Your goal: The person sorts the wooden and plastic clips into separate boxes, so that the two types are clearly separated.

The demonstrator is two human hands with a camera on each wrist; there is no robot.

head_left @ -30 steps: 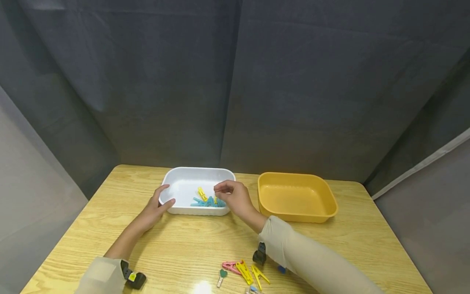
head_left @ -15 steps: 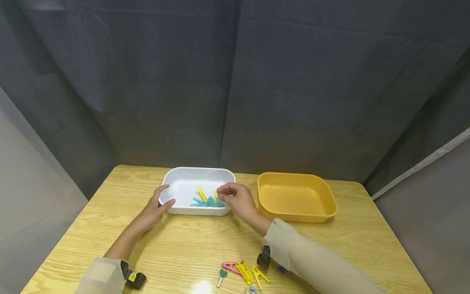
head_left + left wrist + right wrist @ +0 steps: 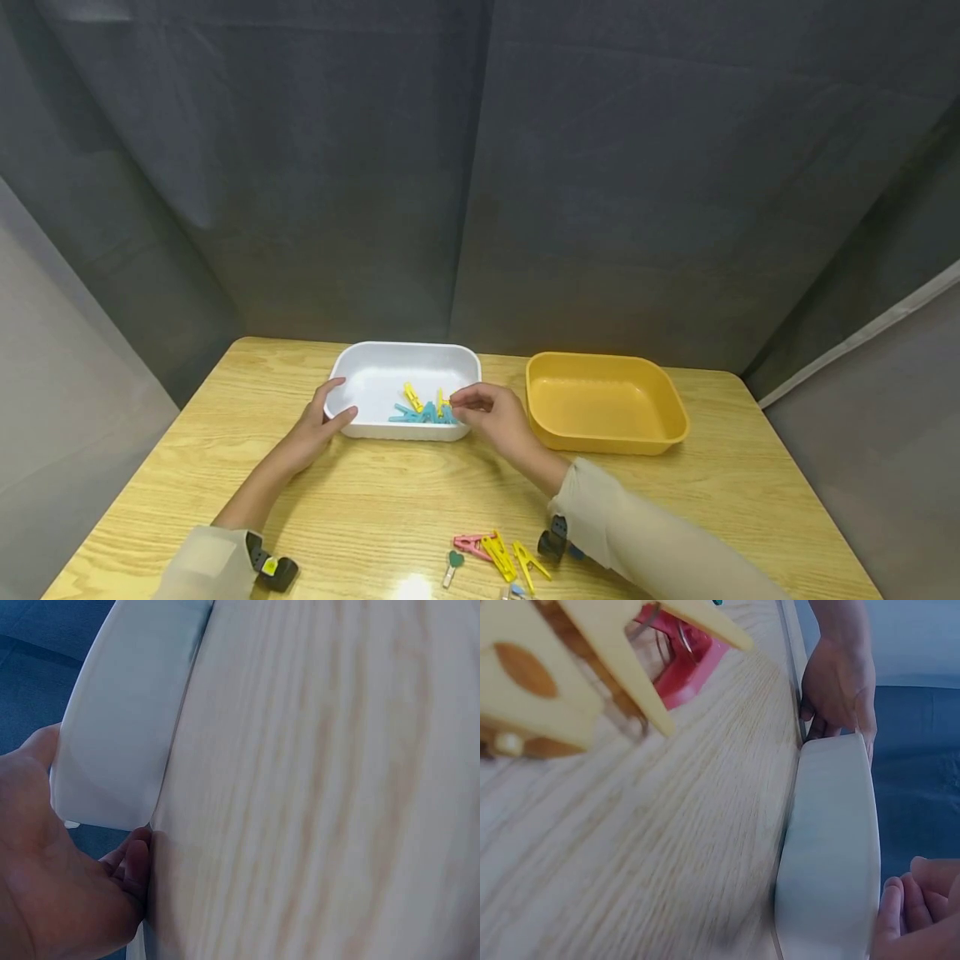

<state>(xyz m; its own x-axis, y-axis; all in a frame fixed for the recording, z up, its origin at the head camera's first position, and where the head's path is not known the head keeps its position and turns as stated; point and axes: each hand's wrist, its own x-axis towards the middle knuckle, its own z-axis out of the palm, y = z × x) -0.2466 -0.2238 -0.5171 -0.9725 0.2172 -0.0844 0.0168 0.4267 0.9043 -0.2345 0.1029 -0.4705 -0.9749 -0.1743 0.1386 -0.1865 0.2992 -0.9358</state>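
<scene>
Neighbouring white tray: yellow tray.

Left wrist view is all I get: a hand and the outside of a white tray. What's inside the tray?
Observer: It has blue clips and yellow clips in it, that white tray.
Visitor: Anything at its other end?
Observer: Yes, the right hand, across the tray from the left hand.
Visitor: Is there a second tray?
Observer: Yes, an orange tray stands to the right of the white one.
</scene>
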